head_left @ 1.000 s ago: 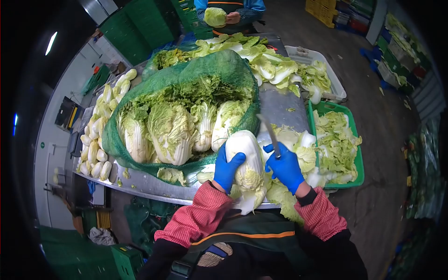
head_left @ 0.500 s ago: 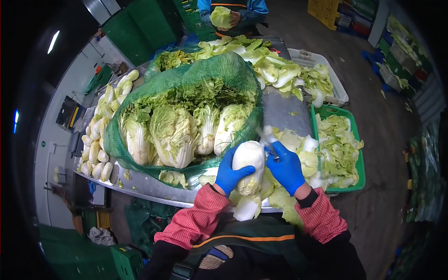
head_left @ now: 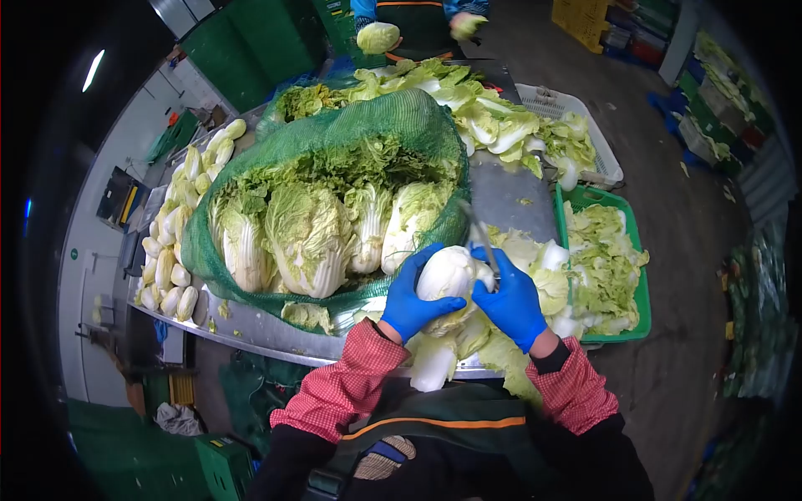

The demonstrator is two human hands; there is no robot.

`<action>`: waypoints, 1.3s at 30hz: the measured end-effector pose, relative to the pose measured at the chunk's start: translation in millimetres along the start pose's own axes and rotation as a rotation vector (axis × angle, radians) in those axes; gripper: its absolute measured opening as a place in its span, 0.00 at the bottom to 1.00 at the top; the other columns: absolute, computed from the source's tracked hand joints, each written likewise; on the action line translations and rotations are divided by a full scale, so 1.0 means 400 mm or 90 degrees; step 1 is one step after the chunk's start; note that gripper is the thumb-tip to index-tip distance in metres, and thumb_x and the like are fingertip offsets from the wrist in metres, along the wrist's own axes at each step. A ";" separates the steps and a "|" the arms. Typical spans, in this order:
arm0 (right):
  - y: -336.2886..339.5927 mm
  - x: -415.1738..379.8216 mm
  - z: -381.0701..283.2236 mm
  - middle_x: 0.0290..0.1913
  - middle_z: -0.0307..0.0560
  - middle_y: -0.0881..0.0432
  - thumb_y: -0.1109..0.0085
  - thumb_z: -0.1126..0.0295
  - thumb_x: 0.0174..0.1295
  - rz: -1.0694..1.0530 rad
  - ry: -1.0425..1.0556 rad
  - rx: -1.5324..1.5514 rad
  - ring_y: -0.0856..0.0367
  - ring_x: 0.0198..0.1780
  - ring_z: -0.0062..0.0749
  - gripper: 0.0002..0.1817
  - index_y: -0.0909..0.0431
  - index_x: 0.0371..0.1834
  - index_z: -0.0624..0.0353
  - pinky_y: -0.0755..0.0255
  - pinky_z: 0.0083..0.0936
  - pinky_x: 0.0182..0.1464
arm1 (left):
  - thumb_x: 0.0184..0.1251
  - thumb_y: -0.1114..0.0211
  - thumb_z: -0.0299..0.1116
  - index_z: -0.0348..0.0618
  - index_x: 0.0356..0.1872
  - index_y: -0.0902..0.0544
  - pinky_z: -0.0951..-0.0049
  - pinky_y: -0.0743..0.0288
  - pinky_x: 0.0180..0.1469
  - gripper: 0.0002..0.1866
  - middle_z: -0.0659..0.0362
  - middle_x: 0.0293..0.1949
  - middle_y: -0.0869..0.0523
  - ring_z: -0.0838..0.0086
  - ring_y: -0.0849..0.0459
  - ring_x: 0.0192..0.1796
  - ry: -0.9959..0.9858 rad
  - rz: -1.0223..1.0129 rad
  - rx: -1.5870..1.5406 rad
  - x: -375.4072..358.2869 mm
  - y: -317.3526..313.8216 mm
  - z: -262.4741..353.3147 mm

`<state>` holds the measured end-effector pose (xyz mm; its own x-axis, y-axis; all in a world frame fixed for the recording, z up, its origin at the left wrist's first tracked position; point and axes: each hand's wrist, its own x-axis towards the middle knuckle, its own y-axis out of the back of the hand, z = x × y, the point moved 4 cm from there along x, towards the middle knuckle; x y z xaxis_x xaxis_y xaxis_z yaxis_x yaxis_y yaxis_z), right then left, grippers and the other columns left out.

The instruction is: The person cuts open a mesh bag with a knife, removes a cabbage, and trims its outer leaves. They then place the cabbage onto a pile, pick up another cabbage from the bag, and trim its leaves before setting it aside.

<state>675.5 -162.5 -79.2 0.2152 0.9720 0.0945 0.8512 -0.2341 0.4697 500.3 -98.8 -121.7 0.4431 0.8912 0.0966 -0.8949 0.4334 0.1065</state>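
In a blue glove, my left hand [head_left: 413, 304] wraps round a trimmed napa cabbage [head_left: 443, 274] above the table's front edge. My right hand [head_left: 513, 302], also gloved in blue, grips a knife [head_left: 479, 227] whose blurred blade points up and away. Its thumb presses against the right side of the cabbage, where a pale leaf seems to stand off. Loose outer leaves [head_left: 434, 364] lie beneath both hands. Left of the hands, a green mesh sack [head_left: 334, 134] lies open with several untrimmed cabbages [head_left: 307, 242] inside.
Trimmed cabbages [head_left: 171, 242] pile along the table's left side. To the right stand a green crate [head_left: 642, 288] and a white basket [head_left: 607, 142], both holding leaves. More leaves heap at the back of the metal table [head_left: 510, 196]. Across it, a co-worker's hands [head_left: 461, 20] hold cabbage pieces.
The cabbage has tilted in my left hand, and my right thumb has closed against its side. The knife blade now points upward. Across the table, the co-worker's hands have moved apart.
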 end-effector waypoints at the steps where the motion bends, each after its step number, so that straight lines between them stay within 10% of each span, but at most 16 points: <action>1: -0.001 -0.010 0.015 0.37 0.45 0.16 0.41 0.71 0.55 0.049 -0.006 0.003 0.22 0.28 0.28 0.22 0.24 0.56 0.53 0.26 0.25 0.35 | 0.41 0.17 0.44 0.36 0.66 0.33 0.65 0.30 0.65 0.49 0.50 0.59 0.23 0.66 0.25 0.62 0.010 0.000 -0.025 0.003 0.001 0.001; 5: 0.072 -0.026 0.087 0.40 0.40 0.15 0.48 0.79 0.56 0.146 -0.048 0.024 0.29 0.28 0.16 0.19 0.23 0.52 0.56 0.32 0.19 0.31 | 0.64 0.34 0.41 0.35 0.65 0.32 0.63 0.26 0.61 0.33 0.49 0.59 0.22 0.64 0.21 0.58 0.161 0.042 -0.387 0.007 0.061 -0.085; 10: 0.072 0.018 0.153 0.47 0.49 0.16 0.46 0.75 0.56 0.186 0.111 -0.185 0.16 0.38 0.45 0.21 0.24 0.55 0.50 0.24 0.33 0.40 | 0.68 0.42 0.54 0.38 0.70 0.39 0.56 0.30 0.66 0.38 0.47 0.63 0.26 0.56 0.24 0.63 0.212 0.081 -0.649 0.017 0.057 -0.082; 15: 0.066 0.056 0.202 0.48 0.53 0.17 0.37 0.62 0.58 0.072 0.000 -0.336 0.16 0.40 0.49 0.32 0.33 0.69 0.47 0.23 0.37 0.42 | 0.64 0.55 0.68 0.41 0.66 0.31 0.57 0.23 0.57 0.42 0.46 0.54 0.20 0.58 0.19 0.54 0.205 0.040 -0.787 0.042 0.049 0.018; 20: -0.033 0.066 -0.020 0.34 0.45 0.20 0.32 0.52 0.58 -0.210 -0.050 0.204 0.19 0.35 0.28 0.39 0.35 0.69 0.57 0.23 0.28 0.38 | 0.67 0.51 0.64 0.43 0.69 0.35 0.57 0.26 0.62 0.40 0.47 0.59 0.23 0.55 0.22 0.59 0.263 0.025 -0.710 0.028 -0.018 0.036; 27: -0.051 0.034 0.050 0.30 0.39 0.21 0.37 0.61 0.61 -0.167 -0.160 0.291 0.26 0.20 0.17 0.28 0.30 0.63 0.59 0.30 0.18 0.19 | 0.70 0.46 0.56 0.39 0.66 0.32 0.61 0.26 0.61 0.34 0.51 0.57 0.21 0.62 0.20 0.57 0.254 0.058 -0.306 -0.017 0.002 -0.059; 30: -0.018 0.027 0.096 0.32 0.41 0.21 0.36 0.61 0.61 -0.134 -0.180 0.240 0.22 0.24 0.21 0.30 0.31 0.65 0.58 0.26 0.21 0.24 | 0.69 0.48 0.61 0.39 0.64 0.30 0.60 0.26 0.60 0.36 0.47 0.56 0.21 0.59 0.20 0.56 0.406 0.091 -0.683 -0.031 0.002 -0.060; 31: -0.004 0.029 0.101 0.33 0.42 0.21 0.35 0.59 0.60 -0.070 -0.093 0.069 0.21 0.27 0.22 0.32 0.31 0.66 0.57 0.25 0.22 0.26 | 0.69 0.52 0.65 0.39 0.66 0.31 0.58 0.27 0.61 0.40 0.45 0.57 0.22 0.57 0.22 0.58 0.273 0.005 -0.866 -0.019 -0.006 -0.039; 34: 0.007 0.016 0.074 0.39 0.42 0.20 0.34 0.47 0.58 -0.001 0.035 -0.287 0.19 0.37 0.26 0.41 0.37 0.72 0.53 0.22 0.28 0.36 | 0.67 0.58 0.71 0.41 0.70 0.37 0.53 0.28 0.60 0.45 0.46 0.61 0.25 0.53 0.24 0.59 0.320 -0.075 -0.870 -0.010 -0.005 0.016; 37: -0.024 0.008 -0.050 0.39 0.41 0.19 0.35 0.46 0.59 -0.205 -0.068 0.338 0.20 0.36 0.25 0.41 0.37 0.72 0.53 0.23 0.26 0.35 | 0.61 0.58 0.76 0.40 0.73 0.42 0.49 0.33 0.65 0.52 0.45 0.66 0.30 0.53 0.27 0.64 0.242 -0.056 -0.797 0.008 -0.037 0.016; 39: -0.027 0.008 -0.026 0.39 0.40 0.19 0.33 0.52 0.60 -0.241 -0.200 0.281 0.20 0.37 0.22 0.37 0.35 0.70 0.53 0.25 0.23 0.34 | 0.64 0.60 0.74 0.44 0.74 0.44 0.52 0.35 0.69 0.49 0.46 0.68 0.33 0.53 0.29 0.67 0.294 -0.130 -0.718 -0.002 -0.038 0.013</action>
<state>662.0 -156.8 -74.8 -0.0659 0.9523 -0.2979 0.9974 0.0720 0.0094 513.6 -106.7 -118.4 0.7245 0.6584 -0.2040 -0.4587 0.2396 -0.8557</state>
